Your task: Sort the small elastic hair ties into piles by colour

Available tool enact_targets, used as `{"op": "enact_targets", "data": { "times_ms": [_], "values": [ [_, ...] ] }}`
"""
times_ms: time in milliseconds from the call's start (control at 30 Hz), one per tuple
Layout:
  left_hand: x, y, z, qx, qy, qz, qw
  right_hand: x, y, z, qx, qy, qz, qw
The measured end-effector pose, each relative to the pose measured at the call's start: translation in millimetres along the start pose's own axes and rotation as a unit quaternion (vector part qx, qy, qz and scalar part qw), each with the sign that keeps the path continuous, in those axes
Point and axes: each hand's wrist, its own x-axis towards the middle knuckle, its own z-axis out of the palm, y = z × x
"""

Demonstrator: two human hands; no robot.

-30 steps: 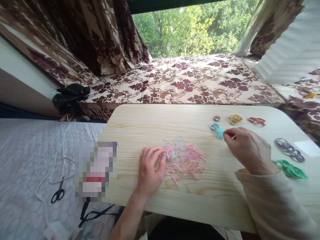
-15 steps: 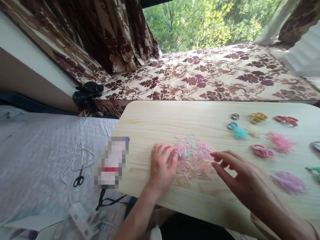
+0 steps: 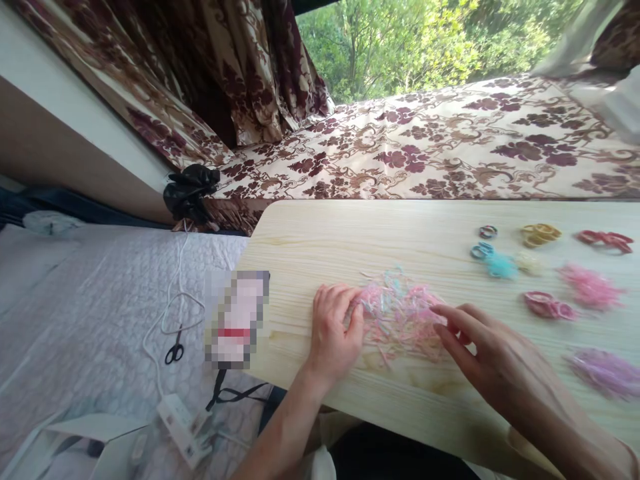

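Observation:
A loose, tangled pile of what look like thin small rubber bands (image 3: pixel 403 317), mostly pink with some pale blue and yellow, lies on the light wooden table (image 3: pixel 320 233). At the pile's left edge rests my left hand (image 3: pixel 337 327), fingers bent over the tabletop and thumb apart, with nothing visible in its grasp. My right hand (image 3: pixel 480 343) reaches the right edge from the other side. Its thumb and index finger are pinched close together among pink strands; whatever is between the tips is too small to make out.
To the right lie blue strands (image 3: pixel 500 265), pink strands (image 3: pixel 593 287), purple strands (image 3: pixel 603 373), and yellow (image 3: pixel 541 234), red (image 3: pixel 605 240) and pink hair ties (image 3: pixel 549 305). A blurred-out object (image 3: pixel 237 320) sits at the left edge. Scissors (image 3: pixel 175 352) and a power strip (image 3: pixel 184 430) lie beyond it.
The view has shifted slightly, so everything sits further right. My right thumb and index finger have come closer together at the pile's edge. My left hand stays by the pile.

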Motion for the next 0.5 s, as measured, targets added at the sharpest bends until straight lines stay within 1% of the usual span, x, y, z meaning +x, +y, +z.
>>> {"op": "enact_targets", "data": {
  "times_ms": [67,167,267,400,500],
  "values": [
    [0,0,-0.2,0.001,0.002,0.003,1.0,-1,-2,-1,0.012,-0.017,-0.004,1.0],
    [-1,0,-0.4,0.003,0.001,0.003,1.0,-3,-9,-3,0.055,-0.04,-0.028,0.997],
    [0,0,-0.3,0.004,-0.003,0.002,1.0,-4,-11,-6,0.069,-0.035,-0.034,0.996],
    [0,-2,0.3,0.005,0.001,0.007,1.0,0,-6,-5,0.046,-0.021,-0.016,0.999],
    [-1,-3,0.6,0.009,0.0,0.01,1.0,3,-8,-3,0.032,-0.025,-0.026,0.999]
  ]
}}
